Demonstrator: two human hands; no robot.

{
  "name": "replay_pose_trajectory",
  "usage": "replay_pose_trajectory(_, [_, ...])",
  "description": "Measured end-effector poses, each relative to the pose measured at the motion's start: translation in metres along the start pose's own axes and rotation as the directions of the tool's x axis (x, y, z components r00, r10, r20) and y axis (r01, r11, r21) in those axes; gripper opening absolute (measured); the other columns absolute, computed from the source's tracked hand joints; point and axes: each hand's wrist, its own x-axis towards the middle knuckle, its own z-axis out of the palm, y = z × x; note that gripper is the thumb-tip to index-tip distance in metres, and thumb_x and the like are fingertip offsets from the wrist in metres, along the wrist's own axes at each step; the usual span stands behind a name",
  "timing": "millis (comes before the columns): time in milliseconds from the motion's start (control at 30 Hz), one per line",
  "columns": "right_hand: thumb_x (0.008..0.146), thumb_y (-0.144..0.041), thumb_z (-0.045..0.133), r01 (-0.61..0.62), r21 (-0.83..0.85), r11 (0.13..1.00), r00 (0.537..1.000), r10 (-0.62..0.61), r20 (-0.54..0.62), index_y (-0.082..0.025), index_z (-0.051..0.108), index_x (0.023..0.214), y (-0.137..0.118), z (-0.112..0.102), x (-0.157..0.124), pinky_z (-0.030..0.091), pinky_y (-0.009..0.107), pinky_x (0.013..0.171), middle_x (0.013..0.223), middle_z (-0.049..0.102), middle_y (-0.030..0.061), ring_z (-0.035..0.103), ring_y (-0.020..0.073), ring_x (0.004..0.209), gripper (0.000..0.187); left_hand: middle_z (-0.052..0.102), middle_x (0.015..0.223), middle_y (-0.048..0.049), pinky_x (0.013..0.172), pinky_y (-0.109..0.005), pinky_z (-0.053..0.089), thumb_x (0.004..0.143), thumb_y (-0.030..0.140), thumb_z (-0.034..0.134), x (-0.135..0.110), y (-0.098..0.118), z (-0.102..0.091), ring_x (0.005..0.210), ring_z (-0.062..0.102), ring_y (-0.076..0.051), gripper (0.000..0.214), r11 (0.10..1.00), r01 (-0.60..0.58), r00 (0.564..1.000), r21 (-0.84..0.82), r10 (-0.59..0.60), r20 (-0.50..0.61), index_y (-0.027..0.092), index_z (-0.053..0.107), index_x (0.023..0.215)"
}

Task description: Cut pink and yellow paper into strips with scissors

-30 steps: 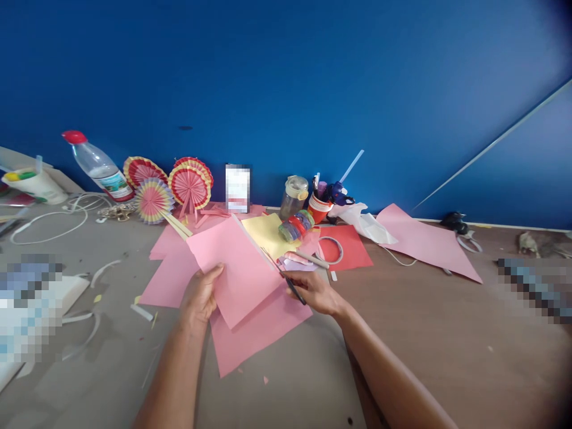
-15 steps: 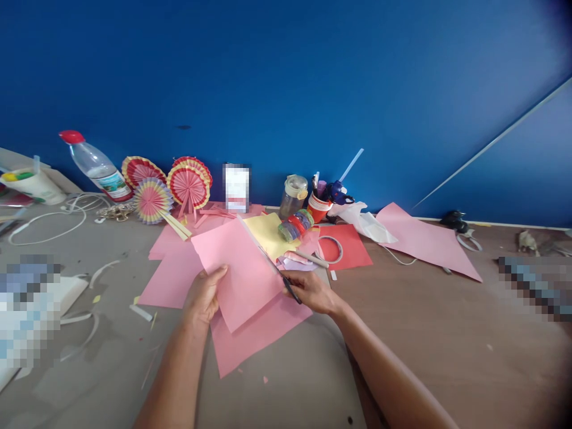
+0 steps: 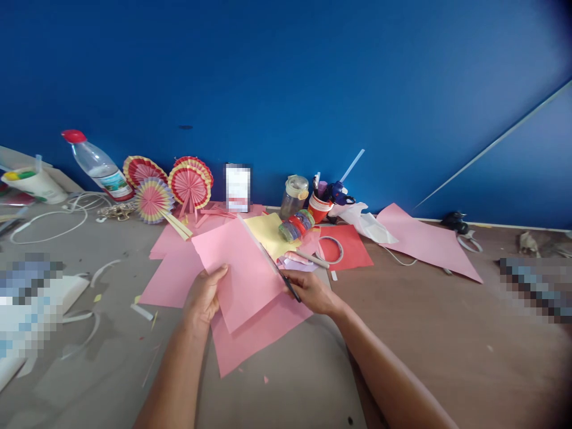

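My left hand grips the left edge of a pink paper sheet, with the thumb on top. The sheet is raised and tilted above another pink sheet. In my right hand is a pair of scissors with a dark handle, its slim blades lying along the right edge of the raised sheet. A thin pale strip runs along that edge toward the far corner. How far apart the blades are, I cannot make out.
Behind the sheet lie yellow paper, a stack of coloured rolls, a tape ring and red paper. Folded paper fans, a bottle, a phone, a jar and a pen cup stand along the blue wall.
The view has shifted very slightly. Both hands, the pink sheet and the scissors stay in nearly the same place.
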Motion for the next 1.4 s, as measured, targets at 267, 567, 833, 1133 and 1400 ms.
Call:
replay_pose_trajectory(267, [0.082, -0.03, 0.05, -0.215, -0.519, 0.827, 0.907, -0.028, -0.42, -0.022, 0.063, 0.111, 0.0, -0.005, 0.0, 0.037, 0.025, 0.062, 0.073, 0.062, 0.0011, 0.054, 0.0165, 0.067, 0.033, 0.073, 0.081, -0.0025, 0.076, -0.026, 0.058, 0.077, 0.004, 0.063, 0.003, 0.002, 0.004, 0.071, 0.069, -0.013, 0.029, 0.991, -0.08, 0.985, -0.104, 0.062, -0.162, 0.015, 0.067, 0.103])
replay_pose_trajectory(567, [0.082, -0.035, 0.052, -0.375, -0.786, 0.491, 0.926, 0.166, -0.338, -0.018, 0.044, 0.137, -0.011, -0.008, 0.0, 0.039, 0.036, 0.091, 0.123, 0.06, 0.0151, 0.054, 0.0285, 0.113, 0.058, 0.073, 0.096, -0.0068, 0.081, -0.03, 0.057, 0.09, 0.017, 0.052, -0.004, 0.001, 0.015, 0.084, 0.07, -0.016, 0.025, 0.937, -0.046, 0.987, -0.347, -0.009, -0.157, 0.016, 0.063, 0.113])
replay_pose_trajectory(833, [0.082, -0.018, 0.05, -0.353, -0.847, 0.398, 0.921, 0.306, -0.24, -0.023, 0.034, 0.142, -0.021, -0.036, -0.002, 0.041, 0.03, 0.064, 0.108, 0.066, 0.0129, 0.065, 0.0291, 0.092, 0.062, 0.072, 0.102, -0.0076, 0.082, -0.031, 0.057, 0.089, 0.017, 0.052, -0.012, 0.0, 0.021, 0.09, 0.07, -0.018, 0.03, 0.92, 0.002, 0.996, -0.391, -0.038, -0.084, 0.017, 0.061, 0.118])
replay_pose_trajectory(1133, [0.087, -0.019, 0.047, -0.411, -0.844, 0.345, 0.9, 0.302, -0.314, -0.017, 0.057, 0.117, -0.025, -0.041, 0.003, 0.042, 0.032, 0.062, 0.094, 0.068, 0.017, 0.066, 0.0299, 0.085, 0.031, 0.072, 0.106, -0.0057, 0.085, -0.033, 0.056, 0.089, 0.016, 0.052, -0.01, -0.007, 0.019, 0.098, 0.068, -0.018, 0.03, 0.9, 0.042, 0.999, -0.433, -0.048, -0.002, 0.021, 0.062, 0.117])
replay_pose_trajectory(1400, [0.092, -0.039, 0.044, -0.422, -0.812, 0.403, 0.904, 0.255, -0.343, -0.018, 0.061, 0.105, -0.012, -0.05, 0.006, 0.04, 0.03, 0.061, 0.097, 0.069, 0.0137, 0.065, 0.029, 0.09, 0.03, 0.072, 0.103, -0.007, 0.084, -0.034, 0.056, 0.087, 0.014, 0.054, -0.017, -0.007, 0.023, 0.095, 0.068, -0.019, 0.025, 0.917, 0.056, 0.998, -0.394, -0.055, 0.015, 0.018, 0.063, 0.111])
